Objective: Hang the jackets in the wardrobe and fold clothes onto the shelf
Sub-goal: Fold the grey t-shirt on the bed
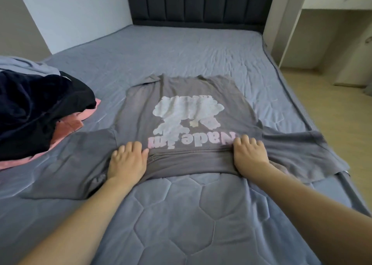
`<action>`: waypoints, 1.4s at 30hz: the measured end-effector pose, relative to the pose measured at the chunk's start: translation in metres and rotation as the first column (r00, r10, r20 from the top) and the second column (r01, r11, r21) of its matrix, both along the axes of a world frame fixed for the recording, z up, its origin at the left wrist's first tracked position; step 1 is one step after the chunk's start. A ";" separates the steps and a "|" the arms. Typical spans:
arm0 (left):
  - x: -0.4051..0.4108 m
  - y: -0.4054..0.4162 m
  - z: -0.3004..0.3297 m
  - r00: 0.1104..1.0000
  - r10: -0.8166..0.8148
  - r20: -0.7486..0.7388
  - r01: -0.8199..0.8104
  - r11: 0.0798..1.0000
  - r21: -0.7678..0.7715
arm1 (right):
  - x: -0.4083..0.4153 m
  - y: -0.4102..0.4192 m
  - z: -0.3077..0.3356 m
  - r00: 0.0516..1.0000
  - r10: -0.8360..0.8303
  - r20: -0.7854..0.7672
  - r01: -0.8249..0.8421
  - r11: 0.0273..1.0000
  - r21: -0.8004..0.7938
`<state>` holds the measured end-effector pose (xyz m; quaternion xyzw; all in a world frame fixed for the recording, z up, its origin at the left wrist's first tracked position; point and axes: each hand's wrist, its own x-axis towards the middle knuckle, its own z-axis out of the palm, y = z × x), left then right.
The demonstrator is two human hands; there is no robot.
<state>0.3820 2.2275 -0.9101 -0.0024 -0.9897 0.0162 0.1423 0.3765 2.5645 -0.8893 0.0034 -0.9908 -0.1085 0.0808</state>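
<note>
Grey t-shirt [187, 95] lies flat on the bed [181, 214], print up, its near edge bunched into a fold. Left hand [127, 161] and right hand [249, 154] grip that bunched edge at either end, fingers curled over the fabric. Pile of dark and pink clothes [40, 111] sits on the bed, left of the shirt.

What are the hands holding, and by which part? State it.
Both hands, left hand and right hand, hold the grey T-shirt by its bunched near edge on the bed, fingers curled on the fabric.
</note>
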 end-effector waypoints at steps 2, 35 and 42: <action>0.000 0.001 -0.005 0.999 0.019 -0.042 -0.019 1.000 -0.005 | -0.008 -0.029 0.008 0.984 0.106 -0.144 -0.121 0.988 -0.095; -0.027 -0.217 0.051 0.815 0.096 0.572 -0.564 0.364 0.741 | 0.045 -0.323 -0.010 0.735 0.678 -0.003 -0.611 0.661 -0.435; -0.036 -0.177 0.124 0.928 0.044 0.370 -0.372 0.041 0.927 | 0.010 -0.213 -0.010 0.914 0.361 0.185 -0.298 0.907 -0.299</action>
